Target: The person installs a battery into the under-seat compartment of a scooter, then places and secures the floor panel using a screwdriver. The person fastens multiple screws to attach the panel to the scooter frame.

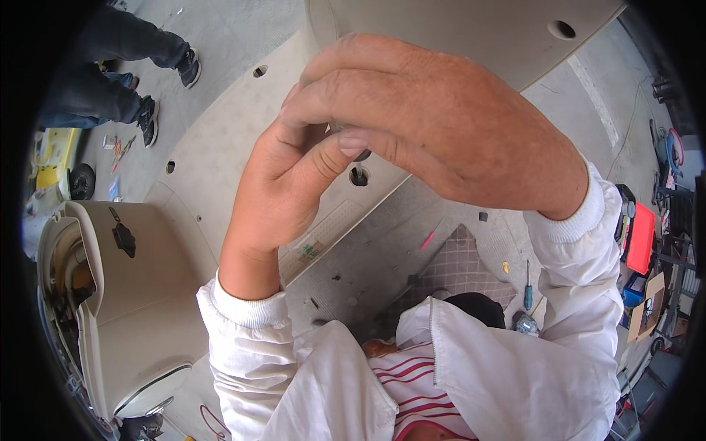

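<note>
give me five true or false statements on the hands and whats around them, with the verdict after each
1. The left hand and right hand come together over the beige panel. True.

2. The teal-handled screwdriver is in the left hand. False: it lies on the floor, toward the right of the picture.

3. Another person's dark shoes show at the upper left. True.

4. Both sleeves are bright red. False: they are white.

5. The pink strip lies on the beige panel. False: it is on the floor.
</note>
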{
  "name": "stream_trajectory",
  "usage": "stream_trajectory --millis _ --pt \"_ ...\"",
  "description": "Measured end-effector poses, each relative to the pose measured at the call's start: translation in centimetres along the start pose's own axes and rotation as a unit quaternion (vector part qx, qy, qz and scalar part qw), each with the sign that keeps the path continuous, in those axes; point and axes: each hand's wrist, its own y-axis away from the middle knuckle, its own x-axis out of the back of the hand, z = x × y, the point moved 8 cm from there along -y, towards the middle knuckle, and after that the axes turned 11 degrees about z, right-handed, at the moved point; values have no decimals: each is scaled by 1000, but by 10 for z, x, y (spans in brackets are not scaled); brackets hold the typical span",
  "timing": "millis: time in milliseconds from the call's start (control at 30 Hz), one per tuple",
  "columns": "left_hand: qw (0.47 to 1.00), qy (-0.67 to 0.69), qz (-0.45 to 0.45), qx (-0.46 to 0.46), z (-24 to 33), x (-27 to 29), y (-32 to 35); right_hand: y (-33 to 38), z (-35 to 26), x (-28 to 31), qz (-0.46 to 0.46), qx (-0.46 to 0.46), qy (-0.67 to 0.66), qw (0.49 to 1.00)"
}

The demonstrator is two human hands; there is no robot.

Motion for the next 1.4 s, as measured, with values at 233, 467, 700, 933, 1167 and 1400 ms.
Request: stream_trajectory --millis 233,467,700,933,1167,1400 --pt "971 -143 192 -20 37 68 103 -13 0 -3 -55 -39 238 969" --pt "882 -228 409 -40 22 147 254 -15 -21 -11 -126 -2 190 974" --pt "811 -510 207 -197 -4 157 267 -16 -19 -9 -44 -117 108 986" --pt "792 -527 165 -260 -23 173 253 -2 16 -7 -117 -217 194 949" --pt "786 -526 172 -275 -32 172 250 -24 -7 -24 -215 -176 256 926" --pt "788 -534 160 -263 -38 173 252 -31 -14 -39 -130 -245 144 950"
